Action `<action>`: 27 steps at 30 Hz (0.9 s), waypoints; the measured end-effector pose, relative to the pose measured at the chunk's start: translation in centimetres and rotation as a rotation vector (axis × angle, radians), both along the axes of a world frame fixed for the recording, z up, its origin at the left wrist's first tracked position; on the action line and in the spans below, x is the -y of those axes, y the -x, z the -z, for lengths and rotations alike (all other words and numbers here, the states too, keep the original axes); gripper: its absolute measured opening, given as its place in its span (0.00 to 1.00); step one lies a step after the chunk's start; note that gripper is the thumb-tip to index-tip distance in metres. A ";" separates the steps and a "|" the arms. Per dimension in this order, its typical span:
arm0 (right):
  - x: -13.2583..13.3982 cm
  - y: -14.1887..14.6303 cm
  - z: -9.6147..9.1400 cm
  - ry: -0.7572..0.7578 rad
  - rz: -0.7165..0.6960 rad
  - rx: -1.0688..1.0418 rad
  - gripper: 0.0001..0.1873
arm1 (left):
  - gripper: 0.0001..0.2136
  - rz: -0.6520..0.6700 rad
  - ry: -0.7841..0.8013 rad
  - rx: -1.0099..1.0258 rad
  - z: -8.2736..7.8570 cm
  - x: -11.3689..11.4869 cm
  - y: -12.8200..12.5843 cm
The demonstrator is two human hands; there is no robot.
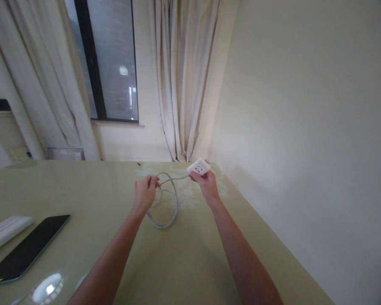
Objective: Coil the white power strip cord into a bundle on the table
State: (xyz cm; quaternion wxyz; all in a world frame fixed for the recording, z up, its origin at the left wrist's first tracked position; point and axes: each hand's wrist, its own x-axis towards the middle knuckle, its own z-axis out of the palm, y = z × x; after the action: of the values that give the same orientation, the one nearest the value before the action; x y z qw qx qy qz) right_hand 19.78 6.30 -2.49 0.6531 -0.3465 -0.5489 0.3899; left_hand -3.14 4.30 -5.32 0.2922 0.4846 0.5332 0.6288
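My right hand (207,183) is closed around a small white power strip (199,166) and holds it just above the far part of the table, sockets facing me. A grey-white cable (173,214) runs from the strip and loops down onto the tabletop. My left hand (145,192) is closed on that cable a short way left of the strip, fingers pinched round it.
The pale green glossy table (190,262) runs up to a cream wall on the right. A dark tablet (27,250) and a white ribbed object (4,233) lie at the near left. Curtains and a dark window stand behind the table.
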 end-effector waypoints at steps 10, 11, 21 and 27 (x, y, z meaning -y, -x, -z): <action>1.1 -2.6 -2.6 -0.075 -0.038 0.097 0.23 | 0.17 -0.052 0.025 0.006 0.0 0.8 0.0; 1.4 -3.0 -3.1 -0.120 0.004 0.154 0.25 | 0.18 -0.078 0.034 0.060 0.1 0.7 0.2; 4.5 -4.2 -6.2 -0.500 0.365 0.605 0.16 | 0.17 0.015 0.089 0.554 -0.9 0.3 0.5; 4.7 -1.9 -5.2 -0.375 0.382 0.691 0.16 | 0.18 0.147 0.099 0.607 -1.6 1.2 -0.9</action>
State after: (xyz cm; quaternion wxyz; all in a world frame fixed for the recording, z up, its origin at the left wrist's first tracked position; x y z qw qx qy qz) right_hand 21.69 1.61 2.70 0.5432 -0.4273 -0.7226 0.0170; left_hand -2.27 3.14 -3.73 0.5058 0.2975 0.4150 0.6953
